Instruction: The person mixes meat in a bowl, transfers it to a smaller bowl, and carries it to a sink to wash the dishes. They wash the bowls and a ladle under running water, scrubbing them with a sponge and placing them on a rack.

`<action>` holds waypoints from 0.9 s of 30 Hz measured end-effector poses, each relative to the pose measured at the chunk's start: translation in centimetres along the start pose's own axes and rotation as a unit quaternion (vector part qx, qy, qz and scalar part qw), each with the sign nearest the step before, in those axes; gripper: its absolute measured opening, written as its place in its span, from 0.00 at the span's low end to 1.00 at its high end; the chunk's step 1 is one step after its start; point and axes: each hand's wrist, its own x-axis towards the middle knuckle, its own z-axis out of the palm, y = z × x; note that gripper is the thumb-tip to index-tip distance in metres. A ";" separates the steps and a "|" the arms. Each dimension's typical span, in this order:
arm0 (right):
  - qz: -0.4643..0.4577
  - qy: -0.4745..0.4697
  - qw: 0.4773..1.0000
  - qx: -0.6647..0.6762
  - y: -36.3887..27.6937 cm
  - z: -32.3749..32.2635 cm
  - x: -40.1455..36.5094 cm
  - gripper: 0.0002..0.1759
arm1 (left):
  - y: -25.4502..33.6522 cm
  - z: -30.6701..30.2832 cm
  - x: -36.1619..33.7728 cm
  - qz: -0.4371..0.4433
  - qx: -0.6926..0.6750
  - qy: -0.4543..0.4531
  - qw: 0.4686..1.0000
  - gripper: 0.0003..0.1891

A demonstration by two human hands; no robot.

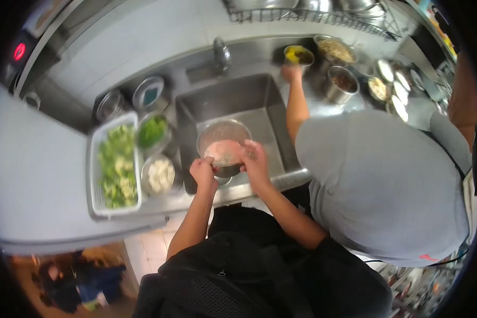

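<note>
Over the front part of the steel sink (241, 90), both hands hold a round metal bowl (225, 129) with pinkish contents and cloudy liquid. My left hand (204, 170) grips its near left rim, fingers closed. At the right rim is my right hand (254, 159), its fingers bent round the edge. Part of another metal vessel shows beneath the bowl. Left of the sink stand a bowl of white pieces (159, 175), a bowl of chopped greens (152, 131) and a white basket (94, 175) of leafy vegetables.
A co-worker in a grey shirt (381, 180) stands close on the right, one hand at a bowl with yellow contents (299, 55). The faucet (221, 53) rises behind the sink. More bowls, including a metal pot (342, 85), stand on the right counter. A rack (312, 18) hangs above.
</note>
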 end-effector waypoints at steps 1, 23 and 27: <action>0.034 0.018 0.999 -0.014 -0.2 -0.3 0.6 0.22 | 0.0 1.6 1.8 -0.002 0.000 -0.025 1.000 0.09; 0.132 0.026 0.890 0.435 3.3 3.0 34.0 0.20 | -8.0 5.2 17.2 -0.108 -0.001 0.068 0.992 0.10; 0.192 0.112 0.902 0.371 4.2 1.1 33.9 0.21 | -8.4 7.0 18.0 -0.133 0.003 0.074 0.988 0.11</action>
